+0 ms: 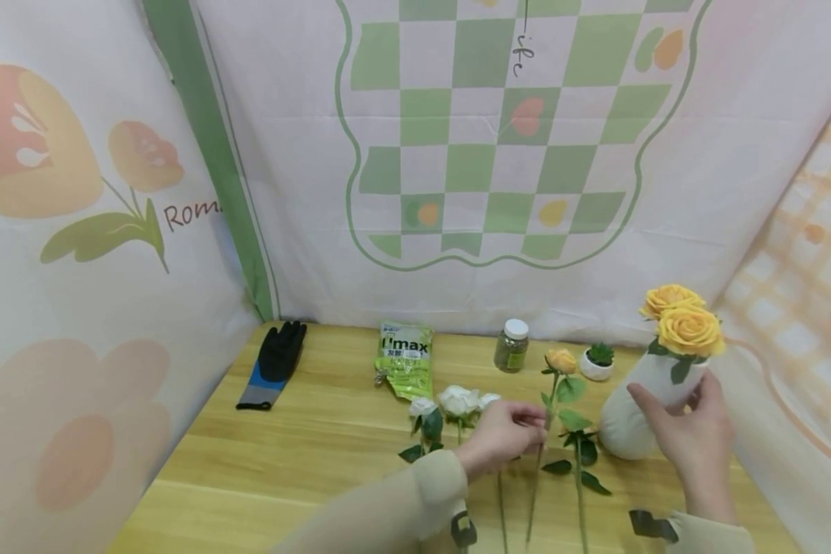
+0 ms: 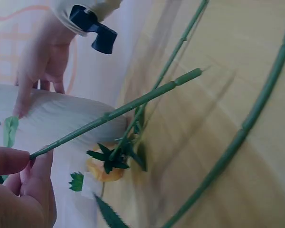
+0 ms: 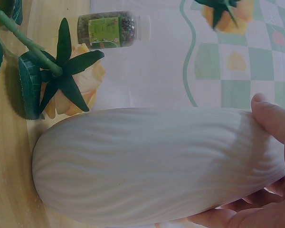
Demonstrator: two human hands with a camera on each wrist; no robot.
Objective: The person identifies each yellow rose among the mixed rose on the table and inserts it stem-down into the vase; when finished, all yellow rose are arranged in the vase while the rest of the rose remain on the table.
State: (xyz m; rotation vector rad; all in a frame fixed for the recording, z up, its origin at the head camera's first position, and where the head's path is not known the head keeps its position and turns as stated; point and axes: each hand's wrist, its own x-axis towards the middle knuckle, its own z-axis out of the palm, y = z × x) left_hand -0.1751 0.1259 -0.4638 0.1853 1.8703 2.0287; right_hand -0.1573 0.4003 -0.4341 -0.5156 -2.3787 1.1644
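Note:
My left hand (image 1: 502,437) pinches the green stem (image 2: 109,116) of a yellow rose (image 1: 561,360), whose cut end points free above the table. The bloom stands beyond my fingers. With thumb and fingers, my right hand (image 1: 699,431) grips the upper part of a white ribbed vase (image 3: 152,166). Two yellow roses (image 1: 691,329) stand in the vase, their stems hidden inside. Beside its base, another yellow rose (image 3: 80,85) lies on the table. White roses (image 1: 459,400) lie left of my left hand, partly covered by it.
A black, blue and grey glove (image 1: 277,362) lies at the back left of the wooden table (image 1: 332,438). Along the back stand a green bag (image 1: 405,358), a white-lidded jar (image 1: 512,346) and a small potted succulent (image 1: 599,362). Printed cloth hangs around the table.

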